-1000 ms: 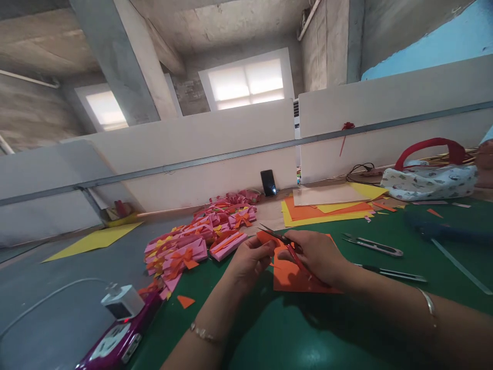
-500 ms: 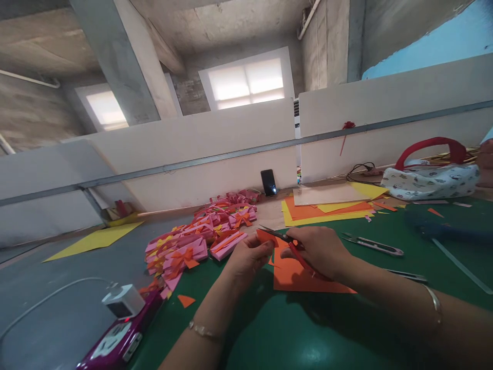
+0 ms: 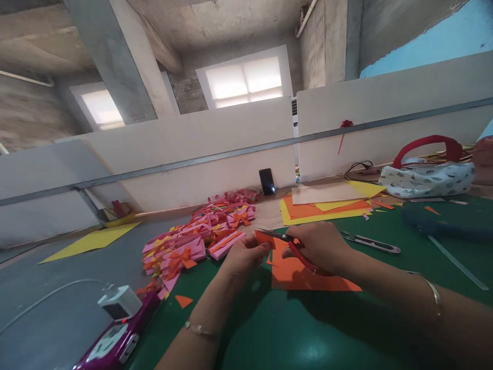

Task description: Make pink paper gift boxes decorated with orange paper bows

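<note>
Between the thumb and fingers of my left hand point(image 3: 248, 253) is a small piece of orange paper point(image 3: 263, 238). My right hand point(image 3: 318, 245) is closed around red-handled scissors point(image 3: 304, 257), whose dark blades lie across the top of that piece. Under both hands a larger orange sheet point(image 3: 308, 277) lies flat on the green mat point(image 3: 246, 329). Just left of my left hand are a pink folded paper piece with an orange strip point(image 3: 226, 245) and a heap of pink paper pieces with orange and yellow bows point(image 3: 185, 257).
Thread snips point(image 3: 375, 243) and a glue stick point(image 3: 458, 262) lie to the right, near a blurred dark-blue tool. Behind are stacked coloured sheets point(image 3: 287, 218), a phone point(image 3: 267, 181) and a cloth basket point(image 3: 427, 180). A purple power strip point(image 3: 111, 341) with a white charger point(image 3: 120, 302) sits front left.
The view has shifted slightly. Both hands keep nearly the same pose, with the scissor blades still at the small orange piece.
</note>
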A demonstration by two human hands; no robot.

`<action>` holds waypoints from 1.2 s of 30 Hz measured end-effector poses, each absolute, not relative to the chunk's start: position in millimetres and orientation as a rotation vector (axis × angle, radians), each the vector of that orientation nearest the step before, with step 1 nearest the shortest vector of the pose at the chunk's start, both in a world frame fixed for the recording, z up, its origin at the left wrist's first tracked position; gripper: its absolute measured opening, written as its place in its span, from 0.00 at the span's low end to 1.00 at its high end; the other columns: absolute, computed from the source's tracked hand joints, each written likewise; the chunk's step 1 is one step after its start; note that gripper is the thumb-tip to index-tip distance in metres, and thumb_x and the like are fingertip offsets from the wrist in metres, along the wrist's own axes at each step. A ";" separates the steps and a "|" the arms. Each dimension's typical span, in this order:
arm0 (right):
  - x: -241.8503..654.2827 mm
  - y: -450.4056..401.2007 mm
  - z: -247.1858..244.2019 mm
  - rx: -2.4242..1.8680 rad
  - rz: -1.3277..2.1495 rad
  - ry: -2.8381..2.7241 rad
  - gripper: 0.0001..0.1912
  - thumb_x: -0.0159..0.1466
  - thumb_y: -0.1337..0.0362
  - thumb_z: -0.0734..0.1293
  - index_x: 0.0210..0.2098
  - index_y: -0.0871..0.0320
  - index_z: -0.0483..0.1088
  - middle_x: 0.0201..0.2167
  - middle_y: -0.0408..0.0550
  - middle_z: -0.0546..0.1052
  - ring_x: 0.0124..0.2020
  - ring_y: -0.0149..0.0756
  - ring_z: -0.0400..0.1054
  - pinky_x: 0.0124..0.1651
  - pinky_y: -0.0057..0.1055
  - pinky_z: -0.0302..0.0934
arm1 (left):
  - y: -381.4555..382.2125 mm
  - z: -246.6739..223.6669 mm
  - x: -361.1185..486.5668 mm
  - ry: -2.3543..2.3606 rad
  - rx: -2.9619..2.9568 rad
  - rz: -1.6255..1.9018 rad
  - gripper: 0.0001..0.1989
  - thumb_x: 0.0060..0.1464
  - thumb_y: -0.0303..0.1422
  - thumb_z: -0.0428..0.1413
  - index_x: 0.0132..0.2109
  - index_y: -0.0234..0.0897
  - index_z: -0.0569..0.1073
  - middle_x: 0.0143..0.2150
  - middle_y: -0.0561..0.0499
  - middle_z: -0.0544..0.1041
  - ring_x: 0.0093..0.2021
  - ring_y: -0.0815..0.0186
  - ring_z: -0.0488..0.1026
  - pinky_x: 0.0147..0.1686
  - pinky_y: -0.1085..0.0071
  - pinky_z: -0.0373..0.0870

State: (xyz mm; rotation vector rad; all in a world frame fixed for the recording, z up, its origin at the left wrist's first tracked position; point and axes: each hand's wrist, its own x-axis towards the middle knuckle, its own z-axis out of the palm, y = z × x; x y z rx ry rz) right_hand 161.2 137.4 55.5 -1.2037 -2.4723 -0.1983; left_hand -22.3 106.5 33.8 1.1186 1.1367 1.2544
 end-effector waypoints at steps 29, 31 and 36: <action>160.1 145.5 53.7 -1.032 1.103 -1.966 0.17 0.50 0.55 0.71 0.32 0.59 0.66 0.18 0.38 0.67 0.19 0.28 0.63 0.20 0.22 0.53 | 101.8 28.0 -17.8 1.144 1.148 1.105 0.08 0.38 0.32 0.63 0.29 0.33 0.76 0.22 0.53 0.69 0.20 0.74 0.59 0.21 0.74 0.52; 155.2 139.9 52.7 -1.019 1.227 -1.890 0.17 0.48 0.60 0.72 0.34 0.60 0.65 0.20 0.39 0.69 0.20 0.27 0.63 0.19 0.21 0.53 | 101.2 27.8 -15.2 1.140 1.140 1.066 0.10 0.36 0.32 0.65 0.29 0.33 0.76 0.20 0.54 0.69 0.17 0.75 0.57 0.20 0.74 0.50; 151.2 137.3 46.5 -0.946 1.214 -1.861 0.14 0.48 0.72 0.66 0.35 0.60 0.66 0.21 0.38 0.70 0.20 0.26 0.62 0.21 0.21 0.55 | 102.5 27.2 -12.7 1.126 1.192 0.996 0.14 0.32 0.29 0.67 0.32 0.32 0.77 0.27 0.48 0.75 0.23 0.72 0.66 0.23 0.75 0.55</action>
